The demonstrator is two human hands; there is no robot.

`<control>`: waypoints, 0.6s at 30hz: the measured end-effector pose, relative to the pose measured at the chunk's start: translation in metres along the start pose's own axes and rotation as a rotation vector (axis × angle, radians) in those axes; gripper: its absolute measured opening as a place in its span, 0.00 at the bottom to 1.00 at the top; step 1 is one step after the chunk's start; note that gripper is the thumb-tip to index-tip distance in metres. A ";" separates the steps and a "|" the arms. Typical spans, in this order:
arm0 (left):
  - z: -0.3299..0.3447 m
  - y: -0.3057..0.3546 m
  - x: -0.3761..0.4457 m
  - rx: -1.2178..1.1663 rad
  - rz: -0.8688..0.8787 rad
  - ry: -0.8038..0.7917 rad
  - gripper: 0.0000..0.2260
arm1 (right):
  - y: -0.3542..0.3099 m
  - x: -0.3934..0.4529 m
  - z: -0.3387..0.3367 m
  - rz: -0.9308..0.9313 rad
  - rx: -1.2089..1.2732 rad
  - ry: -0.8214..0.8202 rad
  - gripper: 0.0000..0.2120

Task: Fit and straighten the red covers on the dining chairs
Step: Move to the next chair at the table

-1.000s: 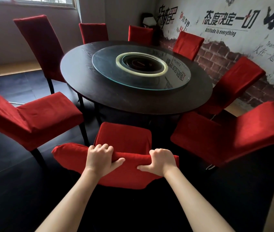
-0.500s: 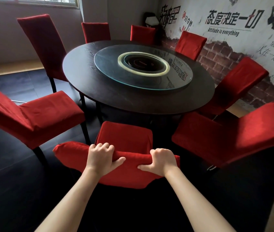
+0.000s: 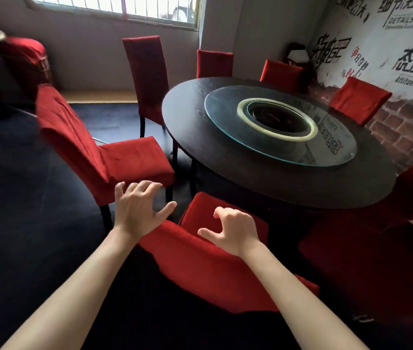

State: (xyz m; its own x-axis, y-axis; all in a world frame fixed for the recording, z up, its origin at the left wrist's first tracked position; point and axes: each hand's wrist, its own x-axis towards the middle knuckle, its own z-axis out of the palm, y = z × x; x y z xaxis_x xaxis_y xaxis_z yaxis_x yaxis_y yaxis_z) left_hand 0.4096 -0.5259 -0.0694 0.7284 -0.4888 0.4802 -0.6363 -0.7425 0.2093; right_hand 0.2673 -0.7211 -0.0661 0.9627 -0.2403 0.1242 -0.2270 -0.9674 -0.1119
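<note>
red cloth covers every chair round the dark round worktop [image 3: 200, 127] with its glass turntable [image 3: 279, 127]. largest in reach is the next chair [image 3: 104, 157] ahead and to the left, turned side-on, its tall back leaning away to the left and its cover showing slack folds down the back and at the seat's edge. it lies forward and left of both hands, so the left hand [image 3: 138, 210] is the nearer one; the long axis of that back runs from the seat up and leftward. directly below the person is the near chair [image 3: 215, 263], its top rail running from upper left to lower right under the wrists, the seat tucked toward the worktop.

the left hand hovers with its grip wide, fingers spread, holding nothing, just above the near chair's left corner and short of the next chair's seat. the right hand [image 3: 235, 233] has fingers curled and thumb out, loosely open, gripping no cloth; whether it brushes the rail is unclear. judged from this, the next reach goes leftward.
</note>
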 end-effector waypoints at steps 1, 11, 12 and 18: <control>-0.006 -0.018 0.003 0.006 -0.026 0.013 0.29 | -0.008 0.012 0.002 -0.011 0.012 0.002 0.33; -0.041 -0.223 0.040 0.087 -0.097 0.039 0.32 | -0.151 0.126 0.030 -0.008 0.081 0.058 0.30; -0.043 -0.243 0.045 0.081 -0.092 0.029 0.32 | -0.168 0.138 0.034 0.000 0.080 0.065 0.30; -0.053 -0.359 0.076 0.075 -0.073 -0.024 0.32 | -0.265 0.201 0.056 0.023 0.070 0.050 0.31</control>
State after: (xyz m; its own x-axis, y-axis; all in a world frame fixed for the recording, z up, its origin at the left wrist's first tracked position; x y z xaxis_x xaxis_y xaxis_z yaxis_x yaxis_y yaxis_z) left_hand 0.6795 -0.2720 -0.0630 0.7784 -0.4428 0.4450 -0.5613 -0.8083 0.1776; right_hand 0.5289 -0.5085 -0.0666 0.9484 -0.2682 0.1692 -0.2370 -0.9540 -0.1833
